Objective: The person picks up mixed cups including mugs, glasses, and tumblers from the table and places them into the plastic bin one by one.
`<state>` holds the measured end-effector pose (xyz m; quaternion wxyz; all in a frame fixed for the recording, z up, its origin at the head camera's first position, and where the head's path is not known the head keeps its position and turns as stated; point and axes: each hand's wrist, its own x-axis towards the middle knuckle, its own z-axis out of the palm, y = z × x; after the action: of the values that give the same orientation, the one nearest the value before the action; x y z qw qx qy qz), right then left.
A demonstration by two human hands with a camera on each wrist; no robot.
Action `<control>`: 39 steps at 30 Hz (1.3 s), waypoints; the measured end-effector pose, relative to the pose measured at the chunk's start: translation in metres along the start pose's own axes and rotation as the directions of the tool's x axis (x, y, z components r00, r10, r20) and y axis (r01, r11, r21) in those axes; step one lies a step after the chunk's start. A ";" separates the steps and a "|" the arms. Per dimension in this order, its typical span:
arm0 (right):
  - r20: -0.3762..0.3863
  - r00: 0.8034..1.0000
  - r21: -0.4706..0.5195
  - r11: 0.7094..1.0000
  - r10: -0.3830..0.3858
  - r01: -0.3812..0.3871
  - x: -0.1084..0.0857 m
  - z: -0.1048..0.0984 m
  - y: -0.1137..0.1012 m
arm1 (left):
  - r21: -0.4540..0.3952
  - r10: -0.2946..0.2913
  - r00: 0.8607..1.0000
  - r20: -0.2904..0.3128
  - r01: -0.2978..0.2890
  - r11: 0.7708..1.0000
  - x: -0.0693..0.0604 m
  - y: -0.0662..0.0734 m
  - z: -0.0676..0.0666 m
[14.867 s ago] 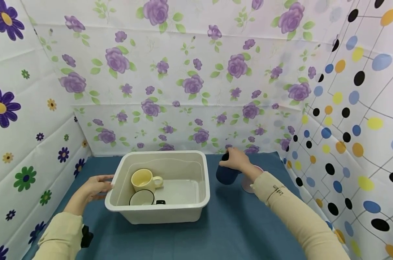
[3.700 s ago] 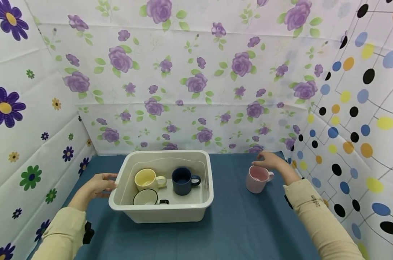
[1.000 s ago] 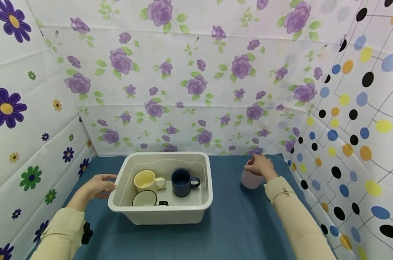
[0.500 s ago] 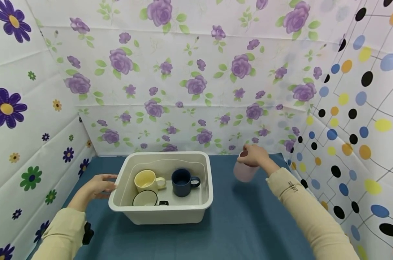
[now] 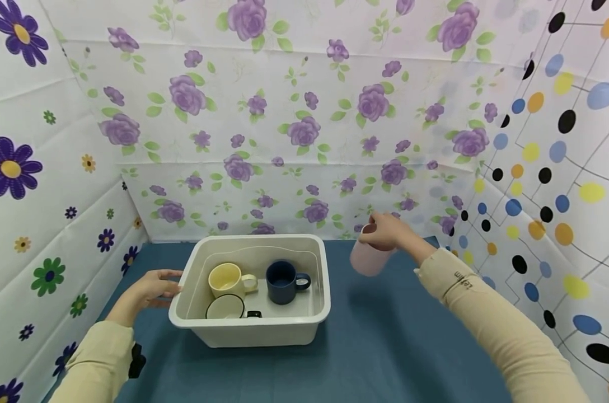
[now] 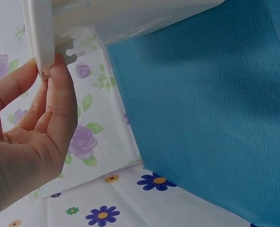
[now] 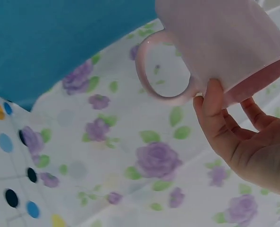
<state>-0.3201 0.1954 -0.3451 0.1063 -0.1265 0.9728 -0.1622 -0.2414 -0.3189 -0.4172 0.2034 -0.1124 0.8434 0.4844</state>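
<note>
My right hand (image 5: 387,232) grips a pink mug (image 5: 369,258) by its rim and holds it tilted above the table, right of the basin. In the right wrist view the mug's handle (image 7: 142,66) is free of the fingers. My left hand (image 5: 150,289) pinches the left rim of an off-white plastic basin (image 5: 254,334), thumb and fingers on either side of the rim (image 6: 41,38). Inside the basin stand a yellow mug (image 5: 226,280) at the left and a navy mug (image 5: 281,284) right of it. A white mug (image 5: 225,307) with a black rim is partly hidden by the front wall.
A blue cloth (image 5: 365,358) covers the table. Behind it hangs a floral sheet (image 5: 294,190), with a flower-patterned sheet (image 5: 57,263) on the left and a dotted sheet (image 5: 536,268) on the right.
Since one second ago, the right hand has lifted the pink mug off the table and carried it left towards the basin. Earlier, the navy mug went into the basin. The left hand stays put.
</note>
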 end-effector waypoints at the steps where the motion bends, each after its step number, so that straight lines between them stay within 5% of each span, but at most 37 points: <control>1: 0.001 1.000 -0.002 1.000 -0.005 0.005 -0.002 -0.002 -0.004 | -0.001 -0.001 1.000 0.004 0.001 1.000 0.000 0.000 0.001; 19: -0.018 0.980 -0.179 0.965 -0.200 0.194 -0.024 -0.013 -0.075 | 0.010 -0.008 1.000 0.004 0.008 1.000 0.002 0.001 0.003; 28: 0.015 0.963 -0.141 0.953 -0.268 0.267 -0.029 0.000 -0.108 | 0.003 -0.008 0.999 0.031 0.008 1.000 -0.002 -0.002 -0.004; 39: 0.082 0.963 -0.124 0.956 -0.257 0.266 -0.028 0.015 -0.140 | -0.001 0.009 0.999 0.037 -0.009 1.000 -0.001 0.001 0.000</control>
<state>-0.2598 0.0706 -0.3065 0.1069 -0.2660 0.9523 -0.1051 -0.2414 -0.3183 -0.4160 0.2169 -0.0997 0.8398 0.4877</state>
